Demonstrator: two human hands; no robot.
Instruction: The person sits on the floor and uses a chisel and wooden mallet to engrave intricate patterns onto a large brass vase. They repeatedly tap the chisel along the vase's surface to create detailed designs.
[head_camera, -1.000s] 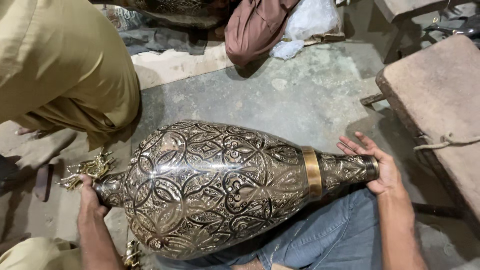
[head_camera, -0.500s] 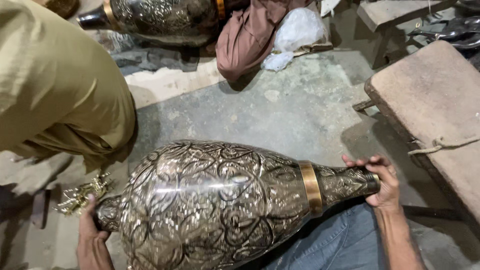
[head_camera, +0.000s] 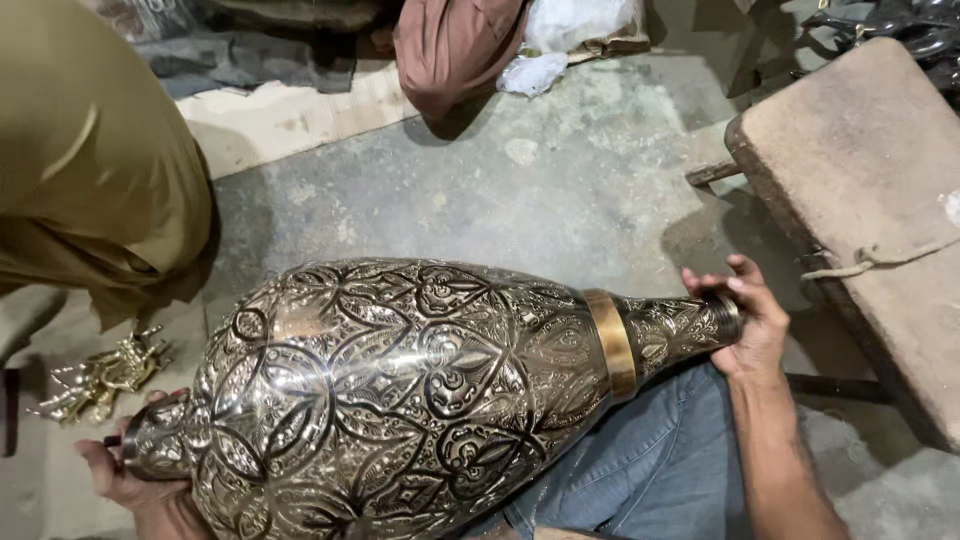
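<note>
Bare forearms, no sleeves in view; blue denim trousers (head_camera: 640, 470), probably jeans.

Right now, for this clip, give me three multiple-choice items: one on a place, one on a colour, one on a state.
1. Where does the right hand grip the engraved metal vase?
A. at the mouth of its narrow neck
B. on its widest part
C. on the band

2. What colour is the smooth band around the vase's neck?
A. red
B. gold
C. blue

3. How does the vase lie?
A. upright on the concrete floor
B. on its side over the lap
C. hanging from a rope

Answers:
1 A: the fingers wrap the neck's rim.
2 B: it shines golden.
3 B: it lies lengthwise, the left hand at its base end.
</note>
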